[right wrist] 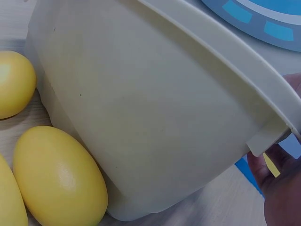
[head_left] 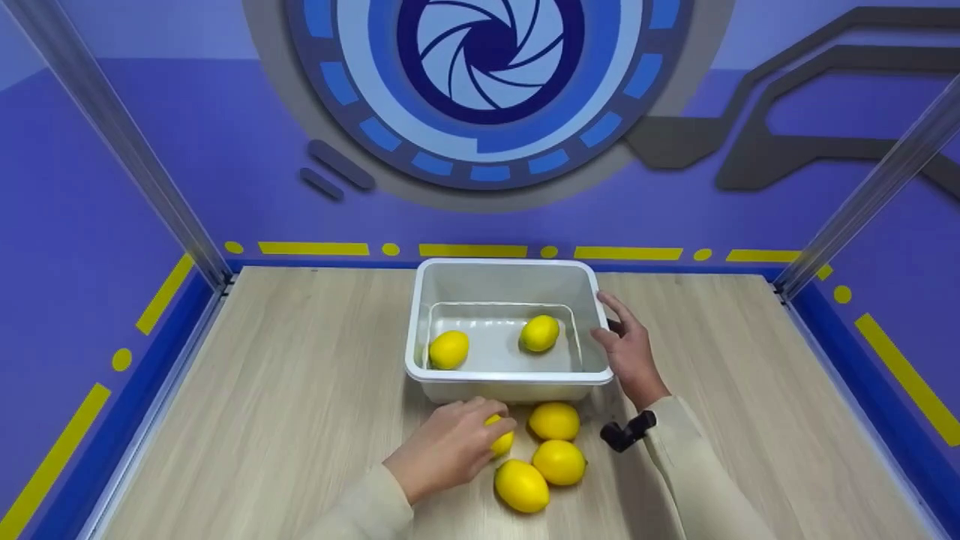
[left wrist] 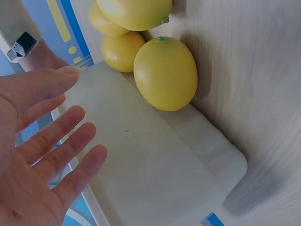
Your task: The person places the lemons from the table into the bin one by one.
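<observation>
A white plastic tub point(head_left: 495, 391) holds two lemons, one lemon point(head_left: 449, 350) at its left and another lemon point(head_left: 540, 333) toward its right. My right hand point(head_left: 636, 361) grips the tub's right rim, thumb on the inner side. My left hand point(head_left: 450, 444) hovers in front of the tub, over a lemon point(head_left: 501, 441) that it partly hides. In the left wrist view the fingers of that hand point(left wrist: 42, 146) are spread and relaxed, apart from the nearest lemon point(left wrist: 165, 74).
Beside the left hand, three more lemons cluster on the wooden table point(head_left: 300, 360): one lemon point(head_left: 554, 421) near the tub, a second lemon point(head_left: 559, 463) and a third lemon point(head_left: 522, 486) nearer me. A blue patterned wall point(head_left: 375, 217) rises behind the tub.
</observation>
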A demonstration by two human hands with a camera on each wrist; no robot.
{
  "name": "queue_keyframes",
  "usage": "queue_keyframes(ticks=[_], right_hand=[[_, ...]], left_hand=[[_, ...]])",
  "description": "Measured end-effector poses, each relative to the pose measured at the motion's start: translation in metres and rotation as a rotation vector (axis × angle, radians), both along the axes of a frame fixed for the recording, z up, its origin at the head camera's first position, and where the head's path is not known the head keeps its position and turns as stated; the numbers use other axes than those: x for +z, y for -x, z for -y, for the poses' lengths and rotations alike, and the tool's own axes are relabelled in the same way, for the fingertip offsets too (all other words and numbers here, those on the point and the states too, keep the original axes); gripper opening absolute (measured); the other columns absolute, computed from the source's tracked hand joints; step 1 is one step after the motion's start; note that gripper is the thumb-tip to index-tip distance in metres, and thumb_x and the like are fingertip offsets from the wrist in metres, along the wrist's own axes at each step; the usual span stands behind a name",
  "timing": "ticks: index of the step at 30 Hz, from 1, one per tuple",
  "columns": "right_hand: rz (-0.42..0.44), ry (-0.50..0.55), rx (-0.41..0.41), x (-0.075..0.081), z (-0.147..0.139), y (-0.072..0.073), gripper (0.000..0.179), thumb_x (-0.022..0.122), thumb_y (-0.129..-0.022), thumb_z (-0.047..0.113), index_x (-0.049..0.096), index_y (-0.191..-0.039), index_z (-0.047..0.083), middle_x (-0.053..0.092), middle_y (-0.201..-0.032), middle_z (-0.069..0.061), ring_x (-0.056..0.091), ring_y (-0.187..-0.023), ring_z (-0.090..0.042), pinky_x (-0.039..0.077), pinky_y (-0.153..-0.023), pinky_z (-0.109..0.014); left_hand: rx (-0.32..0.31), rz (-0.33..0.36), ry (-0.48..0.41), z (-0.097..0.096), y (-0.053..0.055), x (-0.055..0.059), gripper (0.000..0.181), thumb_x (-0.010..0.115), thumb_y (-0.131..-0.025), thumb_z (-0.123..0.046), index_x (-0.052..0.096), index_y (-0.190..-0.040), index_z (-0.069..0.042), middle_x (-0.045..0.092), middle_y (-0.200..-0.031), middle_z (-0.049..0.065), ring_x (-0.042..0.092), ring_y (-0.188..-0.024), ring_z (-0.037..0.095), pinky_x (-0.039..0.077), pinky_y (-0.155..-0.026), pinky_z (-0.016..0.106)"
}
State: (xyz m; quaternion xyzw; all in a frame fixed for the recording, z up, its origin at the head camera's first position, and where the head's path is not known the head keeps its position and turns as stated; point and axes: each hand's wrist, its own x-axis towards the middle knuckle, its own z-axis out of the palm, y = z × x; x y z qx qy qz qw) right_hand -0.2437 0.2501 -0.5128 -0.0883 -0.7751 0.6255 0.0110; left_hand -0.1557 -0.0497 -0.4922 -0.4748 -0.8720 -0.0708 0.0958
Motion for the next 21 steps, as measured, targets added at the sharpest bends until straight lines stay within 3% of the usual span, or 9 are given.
queue_keyframes(ticks=[5, 15, 21], right_hand=[[0.009, -0.018, -0.003, -0.001, 0.0, 0.001, 0.059, 0.051, -0.097, 0.006, 0.035, -0.15, 0.026, 0.04, -0.151, -0.012, 0.045, -0.134, -0.032, 0.045, -0.104, -0.052], [0.039, -0.018, -0.007, 0.0, 0.0, -0.001, 0.059, 0.051, -0.098, 0.01, 0.033, -0.15, 0.029, 0.033, -0.157, -0.008, 0.04, -0.139, -0.032, 0.042, -0.107, -0.051], [0.03, -0.004, -0.002, 0.001, 0.0, 0.0, 0.059, 0.052, -0.097, 0.01, 0.034, -0.15, 0.028, 0.034, -0.156, -0.009, 0.041, -0.138, -0.032, 0.041, -0.107, -0.053]], left_hand=[[0.008, 0.071, 0.024, -0.002, 0.0, -0.004, 0.036, 0.071, -0.087, -0.025, 0.064, -0.122, -0.021, 0.062, -0.122, -0.002, 0.06, -0.106, 0.013, 0.053, -0.088, 0.027], [0.004, 0.144, 0.03, -0.003, 0.003, -0.016, 0.038, 0.071, -0.087, -0.02, 0.063, -0.124, -0.021, 0.06, -0.126, -0.001, 0.058, -0.111, 0.013, 0.052, -0.095, 0.029], [0.006, 0.147, 0.038, -0.002, 0.005, -0.019, 0.039, 0.071, -0.087, -0.021, 0.063, -0.124, -0.02, 0.059, -0.128, -0.001, 0.057, -0.114, 0.014, 0.051, -0.096, 0.03]])
